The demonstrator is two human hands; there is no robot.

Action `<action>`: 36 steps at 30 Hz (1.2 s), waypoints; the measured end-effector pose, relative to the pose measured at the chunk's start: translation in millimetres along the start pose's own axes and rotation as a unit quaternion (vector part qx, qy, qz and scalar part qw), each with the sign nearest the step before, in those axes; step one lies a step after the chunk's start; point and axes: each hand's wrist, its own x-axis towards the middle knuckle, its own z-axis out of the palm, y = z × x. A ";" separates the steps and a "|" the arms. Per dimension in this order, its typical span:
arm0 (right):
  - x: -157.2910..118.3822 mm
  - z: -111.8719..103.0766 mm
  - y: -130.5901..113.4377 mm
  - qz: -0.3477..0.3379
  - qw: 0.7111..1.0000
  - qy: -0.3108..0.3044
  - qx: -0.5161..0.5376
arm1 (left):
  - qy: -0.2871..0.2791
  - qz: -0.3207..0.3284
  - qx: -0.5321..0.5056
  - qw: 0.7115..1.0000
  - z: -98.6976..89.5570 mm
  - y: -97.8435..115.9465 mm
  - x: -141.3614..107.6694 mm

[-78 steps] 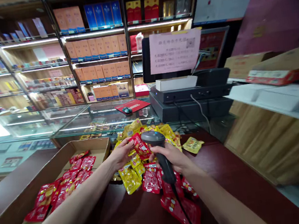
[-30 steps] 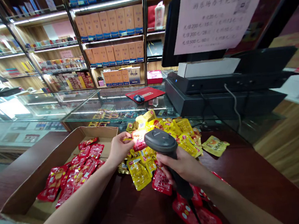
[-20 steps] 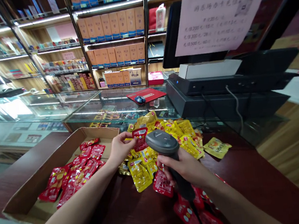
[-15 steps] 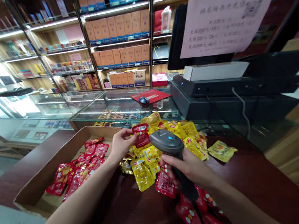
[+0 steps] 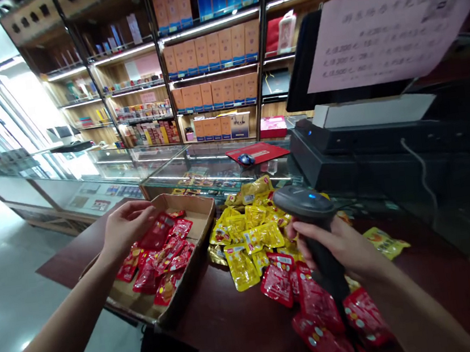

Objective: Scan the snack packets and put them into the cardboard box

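My left hand (image 5: 126, 228) is over the cardboard box (image 5: 202, 226), its fingers pinched at the edge of a slightly blurred red snack packet (image 5: 156, 232). Beneath it, several more red packets (image 5: 152, 270) lie loosely in the box. A dark grey barcode scanner (image 5: 304, 201) is gripped by the handle in my right hand (image 5: 346, 242), a blue light glowing on its head. Under and beside the scanner, yellow snack packets (image 5: 263, 235) form a heap on the brown table. Several red packets (image 5: 278, 279) are spread nearer to me, partly covered by my right arm and the scanner's cable.
Behind the heap stands a glass display counter (image 5: 166, 170) with a red mat (image 5: 266, 151) and a computer mouse (image 5: 245, 159). A dark monitor with a paper notice (image 5: 381, 38) rises at the right. One yellow packet (image 5: 384, 242) lies apart. Shelves of boxes (image 5: 211, 50) line the back.
My left hand has carried a red packet from in front of the scanner leftward over the box. My right hand still holds the scanner, and the view has turned left.
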 end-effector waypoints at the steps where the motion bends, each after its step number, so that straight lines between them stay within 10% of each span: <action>1: -0.8 -1.7 -2.4 0.000 1.000 0.006 0.007 | 0.007 -0.002 0.003 1.000 -2.9 0.3 -1.5; 5: -3.2 -4.4 -9.4 -0.004 1.000 0.015 0.021 | -0.046 0.024 -0.002 0.999 28.6 1.8 -15.3; 10: -5.0 -3.0 -12.9 -0.007 1.000 0.021 -0.002 | -0.228 0.064 0.016 0.971 120.5 -8.4 -57.2; 16: -4.4 -5.4 -10.7 -0.025 1.000 0.007 -0.009 | -0.435 0.202 0.138 0.866 197.3 -28.2 -96.6; 22: -3.1 -7.8 -9.1 -0.030 1.000 -0.003 0.000 | -0.468 0.322 0.313 0.761 217.2 -36.8 -108.2; 27: -1.0 -6.8 -7.3 -0.020 1.000 0.001 0.002 | -0.441 0.308 0.270 0.799 217.4 -43.0 -106.0; 36: 7.8 -1.2 3.0 0.033 0.999 -0.001 0.004 | -0.352 0.001 -0.057 0.934 199.6 -31.3 -46.7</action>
